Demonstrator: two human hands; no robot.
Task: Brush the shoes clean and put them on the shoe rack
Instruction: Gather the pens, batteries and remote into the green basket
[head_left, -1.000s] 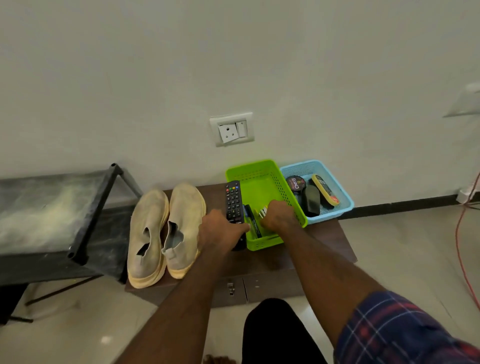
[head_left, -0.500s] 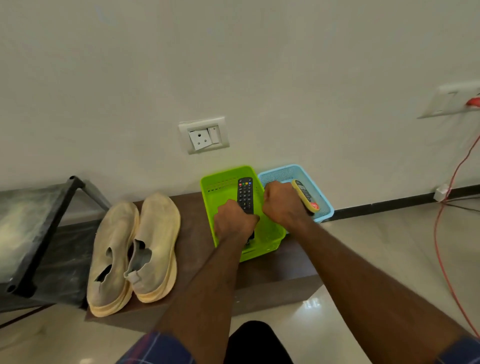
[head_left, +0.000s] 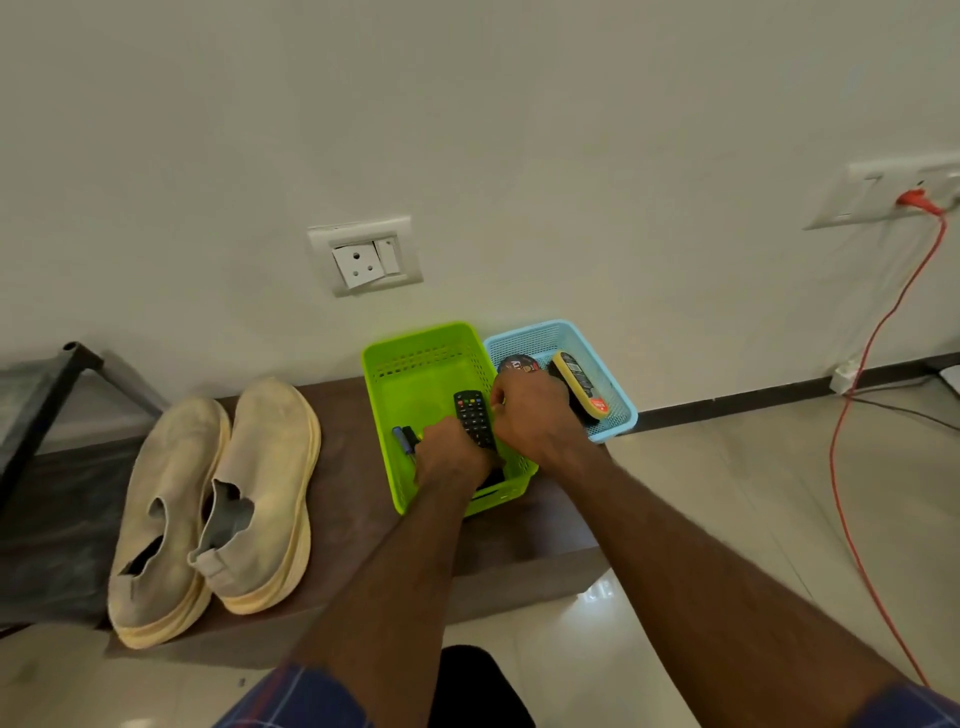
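Two dirty beige slip-on shoes (head_left: 161, 519) (head_left: 265, 493) lie side by side on the left part of a low dark wooden bench (head_left: 353, 519). My left hand (head_left: 452, 454) grips a black remote control (head_left: 472, 418) inside the green basket (head_left: 415, 345). My right hand (head_left: 530, 410) hangs curled over the edge between the green basket and the blue basket (head_left: 621, 400); its fingertips are hidden. In the blue basket lie a yellow-backed shoe brush (head_left: 579, 382), a round polish tin (head_left: 517, 364) and a dark object mostly hidden by my hand.
A dark metal shoe rack (head_left: 36, 410) stands at the left, against the bench. A blue-handled tool (head_left: 404, 439) lies in the green basket. An orange cable (head_left: 857, 415) hangs from a wall socket at the right and runs over the tiled floor.
My left hand carried the remote from beside the green basket into it. My right hand went from inside the green basket to the blue basket's edge. The view turned right.
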